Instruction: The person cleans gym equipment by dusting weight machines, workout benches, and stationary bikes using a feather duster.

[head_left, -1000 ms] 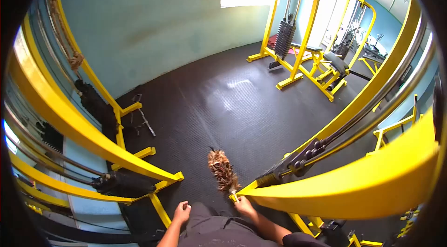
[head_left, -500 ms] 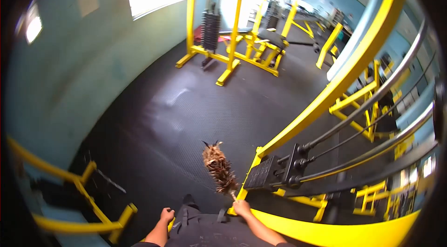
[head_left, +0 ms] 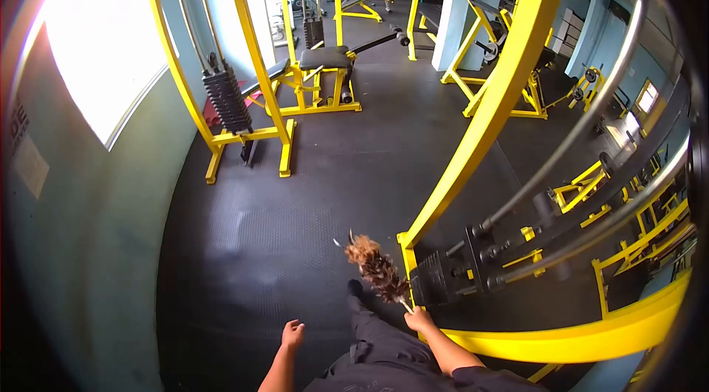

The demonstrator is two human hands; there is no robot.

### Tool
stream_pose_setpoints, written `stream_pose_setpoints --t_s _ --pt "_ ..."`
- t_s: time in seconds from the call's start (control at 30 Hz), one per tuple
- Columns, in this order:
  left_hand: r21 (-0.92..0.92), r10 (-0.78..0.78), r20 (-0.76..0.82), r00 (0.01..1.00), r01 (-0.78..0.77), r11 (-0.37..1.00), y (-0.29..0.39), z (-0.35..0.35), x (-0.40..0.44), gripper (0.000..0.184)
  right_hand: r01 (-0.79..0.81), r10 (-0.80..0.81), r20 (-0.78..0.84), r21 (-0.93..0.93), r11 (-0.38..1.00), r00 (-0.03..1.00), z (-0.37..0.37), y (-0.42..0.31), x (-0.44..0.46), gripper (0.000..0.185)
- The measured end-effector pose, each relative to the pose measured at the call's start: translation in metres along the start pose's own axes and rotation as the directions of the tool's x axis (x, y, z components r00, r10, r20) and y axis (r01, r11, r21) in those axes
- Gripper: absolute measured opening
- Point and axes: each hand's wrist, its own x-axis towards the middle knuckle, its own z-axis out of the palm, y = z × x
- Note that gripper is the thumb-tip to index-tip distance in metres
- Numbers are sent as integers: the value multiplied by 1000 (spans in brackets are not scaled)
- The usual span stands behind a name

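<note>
A feather duster (head_left: 378, 271) with brown, ruffled feathers is in my right hand (head_left: 419, 320), whose fingers wrap round its thin pale handle. Its feathered head points up and away from me, close beside the black weight stack (head_left: 436, 279) and the yellow upright (head_left: 473, 148) of a cable machine. My left hand (head_left: 293, 334) hangs over the black floor with nothing in it, fingers loosely bent and a little apart. One dark shoe (head_left: 355, 287) shows below the duster.
Ahead on the left stands a yellow machine frame (head_left: 255, 38) with its own weight stack (head_left: 227, 102) and a padded bench (head_left: 325, 58). A blue-green wall (head_left: 96, 244) with a bright window runs along my left. More yellow gym machines (head_left: 509, 60) stand at the right and back.
My view has swung to the right and onward. The low yellow frame at lower left has gone out of sight. My left hand has loosened; my right still grips the feather duster.
</note>
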Motion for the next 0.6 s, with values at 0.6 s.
stream_pose_setpoints --t_s 0.6 --pt "364 -114 42 993 91 927 216 -38 255 37 -291 194 368 231 928 909 -86 -164 322 23"
